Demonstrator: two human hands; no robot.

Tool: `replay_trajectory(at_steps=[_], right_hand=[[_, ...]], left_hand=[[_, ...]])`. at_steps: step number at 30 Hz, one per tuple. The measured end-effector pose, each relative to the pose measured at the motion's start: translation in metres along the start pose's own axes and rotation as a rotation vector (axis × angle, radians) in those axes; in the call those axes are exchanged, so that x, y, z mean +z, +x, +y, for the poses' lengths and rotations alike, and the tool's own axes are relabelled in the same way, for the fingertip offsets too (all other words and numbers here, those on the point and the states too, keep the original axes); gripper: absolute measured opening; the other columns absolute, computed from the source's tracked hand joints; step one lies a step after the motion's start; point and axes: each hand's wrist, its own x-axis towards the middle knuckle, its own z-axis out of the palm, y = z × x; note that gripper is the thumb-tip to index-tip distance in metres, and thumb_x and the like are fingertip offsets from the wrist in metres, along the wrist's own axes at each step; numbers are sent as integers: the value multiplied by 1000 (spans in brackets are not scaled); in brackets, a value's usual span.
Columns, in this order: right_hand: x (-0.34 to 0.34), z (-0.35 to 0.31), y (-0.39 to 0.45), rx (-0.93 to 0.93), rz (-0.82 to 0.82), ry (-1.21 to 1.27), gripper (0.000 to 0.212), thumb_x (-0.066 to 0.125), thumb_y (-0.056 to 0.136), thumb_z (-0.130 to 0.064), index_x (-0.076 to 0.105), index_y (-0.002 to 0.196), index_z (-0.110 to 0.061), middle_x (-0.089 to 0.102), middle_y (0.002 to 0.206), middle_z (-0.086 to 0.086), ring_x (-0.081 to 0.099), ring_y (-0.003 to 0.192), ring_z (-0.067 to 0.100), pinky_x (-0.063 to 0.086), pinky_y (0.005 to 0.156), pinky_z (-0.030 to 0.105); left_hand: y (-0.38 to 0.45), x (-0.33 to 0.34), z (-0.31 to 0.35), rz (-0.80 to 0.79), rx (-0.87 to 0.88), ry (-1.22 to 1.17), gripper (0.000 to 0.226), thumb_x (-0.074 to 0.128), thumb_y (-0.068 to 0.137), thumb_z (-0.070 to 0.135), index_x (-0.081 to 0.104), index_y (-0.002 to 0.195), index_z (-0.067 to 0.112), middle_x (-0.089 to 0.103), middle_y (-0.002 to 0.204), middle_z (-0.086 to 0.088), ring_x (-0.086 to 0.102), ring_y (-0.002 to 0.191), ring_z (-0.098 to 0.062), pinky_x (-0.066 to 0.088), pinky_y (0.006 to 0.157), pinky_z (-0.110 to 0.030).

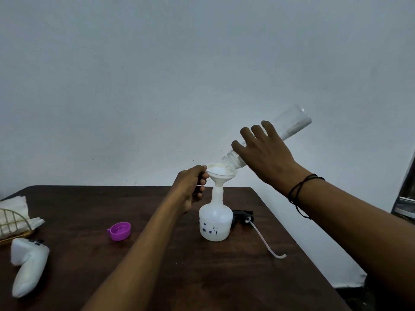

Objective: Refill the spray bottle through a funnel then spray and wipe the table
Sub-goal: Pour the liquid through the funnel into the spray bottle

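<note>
At the far left of the table [157, 254] the napkins [15, 205] stand in their holder [13, 223], not touched; I think these are for the wiping, which is not yet begun. Near them, closer to me, lies a white handheld device [27, 265], it has no part in the work as far as I can judge. More to the middle lies the purple cap [120, 231], open side up, so the clear bottle is already uncapped

My left hand [190, 187] is closed on the rim of the funnel [221, 173] and holds it steady. The funnel sits with its stem in the neck of the spray bottle [215, 218], which stands upright near the middle of the table. There is whitish liquid in the funnel's bowl, so the refilling is in progress now. How full the spray bottle is I cannot tell, its wall is cloudy

My right hand [265, 153] grips the clear bottle [289, 126], tilted with its mouth down at the funnel's edge. It looks almost empty, only a little seems left along its lower side

Just to the right of the spray bottle the black spray head [243, 215] lies on the table with its long tube [265, 241]. It must still be screwed on; after that come spraying and wiping
</note>
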Motion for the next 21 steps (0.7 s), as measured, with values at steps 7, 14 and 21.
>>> replay_trajectory(at_steps=[7,14,21], right_hand=[[1,0,-2,33,54,26,50,42,66,-1,64,109,-12,58,107,15,58,94,37,37,107,56],[-3,1,-10,219,9,231,52,71,50,-2,66,101,-13,59,96,12,56,77,34,44,74,42],[-38,-34,-44,561,-91,948,60,65,78,-43,46,132,-23,50,111,4,55,100,27,40,72,34]], left_hand=[[0,2,0,7,-19,27,33,59,92,39,59,70,15,48,53,4,41,47,-12,34,46,-23],[0,-1,1,68,-8,82,46,56,91,53,61,75,10,48,60,1,37,47,-13,33,46,-24],[1,-14,10,239,148,180,41,58,91,48,67,88,8,56,73,-3,48,57,-18,40,58,-28]])
